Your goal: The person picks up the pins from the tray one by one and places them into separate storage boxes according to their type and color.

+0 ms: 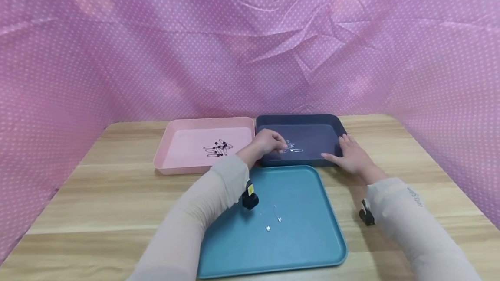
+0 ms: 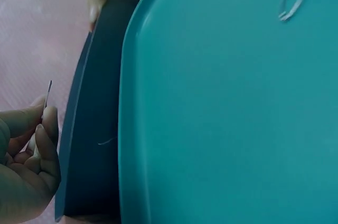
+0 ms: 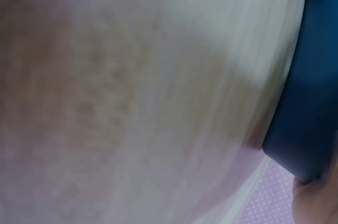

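My left hand [image 1: 269,141] is over the left part of the dark blue tray [image 1: 304,119]. In the left wrist view it pinches a thin safety pin [image 2: 47,94] between thumb and fingertips. Silver safety pins [image 1: 295,150] lie in the tray just beside that hand. My right hand [image 1: 353,155] rests at the dark tray's near right corner, thumb spread along the front rim and the fingers on the side rim. On the teal tray [image 1: 304,246] in front, two more silver safety pins [image 1: 279,218] lie apart.
A pink tray [image 1: 177,142] stands to the left of the dark one, holding several black safety pins [image 1: 218,148]. The trays sit on a wood-grain table [image 1: 117,194]. Behind and at the sides hangs a pink dotted cloth [image 1: 195,55].
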{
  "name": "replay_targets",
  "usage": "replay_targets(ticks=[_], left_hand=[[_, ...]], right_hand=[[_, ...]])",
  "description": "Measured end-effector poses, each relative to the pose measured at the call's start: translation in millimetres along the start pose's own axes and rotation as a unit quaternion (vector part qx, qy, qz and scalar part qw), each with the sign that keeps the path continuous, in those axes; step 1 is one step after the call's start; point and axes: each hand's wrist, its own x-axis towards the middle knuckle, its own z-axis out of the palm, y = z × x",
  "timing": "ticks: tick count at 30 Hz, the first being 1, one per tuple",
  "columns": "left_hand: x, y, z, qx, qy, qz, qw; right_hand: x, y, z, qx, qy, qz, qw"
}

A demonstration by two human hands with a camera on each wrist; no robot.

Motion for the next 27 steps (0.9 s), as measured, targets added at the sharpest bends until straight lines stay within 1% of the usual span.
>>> replay_targets(ticks=[4,7,10,12,13,14,15,16,18,20,21,23,25,26,27], left_hand=[[12.2,-4.6,3.6,0.018,0.029,0.007,0.9994],[20.4,-6.5,6.4,0.043,0.048,0.002,0.9979],[28.9,-7.4,9.3,0.067,0.057,-0.012,0.9960],[35.2,-7.4,11.6,0.081,0.061,-0.028,0.9945],[38.4,-8.2,12.4,0.089,0.062,-0.028,0.9937],[50.2,-17.7,15.0,0.093,0.067,-0.008,0.9934],[52.4,-17.7,16.2,0.103,0.068,-0.011,0.9924],[53.5,-17.8,17.1,0.108,0.069,-0.013,0.9916],[56.1,-18.6,20.1,0.133,0.083,-0.005,0.9876],[51.6,-16.0,22.3,0.145,0.090,-0.003,0.9853],[42.6,-6.8,21.8,0.151,0.086,-0.027,0.9844],[44.6,-8.3,24.1,0.152,0.085,-0.024,0.9845],[42.7,-7.7,28.5,0.155,0.081,-0.023,0.9843],[46.6,-10.8,31.1,0.160,0.081,-0.019,0.9835],[59.6,-21.2,34.4,0.162,0.082,-0.009,0.9833]], right_hand=[[-1.1,-0.6,1.4,0.002,-0.001,-0.001,1.0000],[-1.2,-0.9,1.4,0.001,-0.001,-0.004,1.0000],[-0.8,-0.6,1.8,0.000,-0.002,-0.004,1.0000],[-0.7,-0.6,1.9,-0.001,-0.001,-0.004,1.0000],[-0.7,-0.7,1.9,-0.001,-0.001,-0.004,1.0000],[-0.6,-0.7,2.0,-0.001,-0.001,-0.003,1.0000],[-0.6,-0.9,2.0,0.000,0.000,-0.003,1.0000],[-0.6,-1.1,2.0,0.000,0.000,-0.003,1.0000],[-0.2,-1.3,2.5,0.002,0.001,-0.002,1.0000],[0.2,-0.8,3.0,0.003,0.001,0.000,1.0000],[0.3,-0.6,2.9,0.003,0.002,0.000,1.0000],[0.5,0.0,2.6,0.003,0.002,0.002,1.0000],[0.4,0.6,1.8,0.003,0.003,0.005,1.0000],[0.4,0.6,1.4,0.002,0.002,0.005,1.0000],[0.4,0.7,1.1,0.002,0.003,0.005,1.0000]])
